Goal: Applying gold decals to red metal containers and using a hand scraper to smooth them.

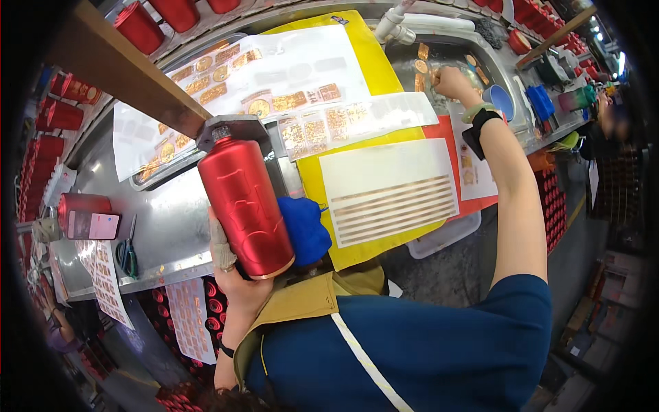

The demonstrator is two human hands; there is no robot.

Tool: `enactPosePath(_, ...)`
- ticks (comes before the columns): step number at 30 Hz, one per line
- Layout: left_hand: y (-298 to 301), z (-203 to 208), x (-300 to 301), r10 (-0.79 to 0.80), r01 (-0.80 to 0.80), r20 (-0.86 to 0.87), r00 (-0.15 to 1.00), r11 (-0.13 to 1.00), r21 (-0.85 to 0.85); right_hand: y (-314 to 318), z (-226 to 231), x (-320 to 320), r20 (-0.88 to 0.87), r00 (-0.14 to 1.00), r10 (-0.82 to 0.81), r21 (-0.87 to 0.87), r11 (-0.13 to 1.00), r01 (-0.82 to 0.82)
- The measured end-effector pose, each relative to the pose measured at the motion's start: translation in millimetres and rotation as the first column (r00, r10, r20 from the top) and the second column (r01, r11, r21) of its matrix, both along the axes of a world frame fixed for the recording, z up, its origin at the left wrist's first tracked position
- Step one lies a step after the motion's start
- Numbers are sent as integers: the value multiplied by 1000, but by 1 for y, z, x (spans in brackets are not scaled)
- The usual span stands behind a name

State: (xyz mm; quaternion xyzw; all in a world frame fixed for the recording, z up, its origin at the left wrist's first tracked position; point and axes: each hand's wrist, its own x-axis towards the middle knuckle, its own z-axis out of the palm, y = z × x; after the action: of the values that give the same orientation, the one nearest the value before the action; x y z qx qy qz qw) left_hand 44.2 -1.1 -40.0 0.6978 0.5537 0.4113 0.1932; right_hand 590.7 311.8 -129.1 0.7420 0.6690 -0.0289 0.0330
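A glossy red bottle (246, 206) with raised lettering and a gold rim at its base leans at a tilt, its neck against a dark bracket (233, 134) on a wooden post. Around its lower side wraps my left hand (240, 285), with pale coverings on some fingers. Over a shallow metal basin (473, 51) at the far right, my right hand (454, 85) is closed, its fingertips down beside small gold decals (421, 66). Whatever those fingertips pinch is too small to make out. A blue cloth (303, 230) lies right behind the bottle.
Sheets of gold decals (288, 103) and a sheet of brown strips (391, 196) lie on yellow plastic (322, 237). The wooden post (130, 69) slants across the left. A blue bowl (500, 103), scissors (127, 254), a phone (93, 225) and more red bottles (139, 29) stand around.
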Motion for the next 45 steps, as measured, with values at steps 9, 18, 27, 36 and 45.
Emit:
enactPosePath(9, -4, 16, -7, -17, 22, 48, 999, 995, -97, -25, 125, -29, -706, 708, 33, -5, 999, -51)
enactPosePath(18, 27, 68, -25, -155, 153, 48, 987, 987, 45, -122, 213, -165, -894, 383, 232, 177, 969, -173)
enactPosePath(27, 69, 104, 45, -307, 419, 579, 755, 905, -68, -200, 222, -267, -966, 33, 257, 241, 940, -242)
enactPosePath(36, 62, 97, 46, -113, 423, 836, 537, 893, -152, -237, 206, -304, -949, -7, 316, 315, 941, -121)
enactPosePath(45, 55, 93, 33, -64, 472, 854, 517, 854, -221, -250, 196, -313, -960, -112, 258, 263, 964, -42)
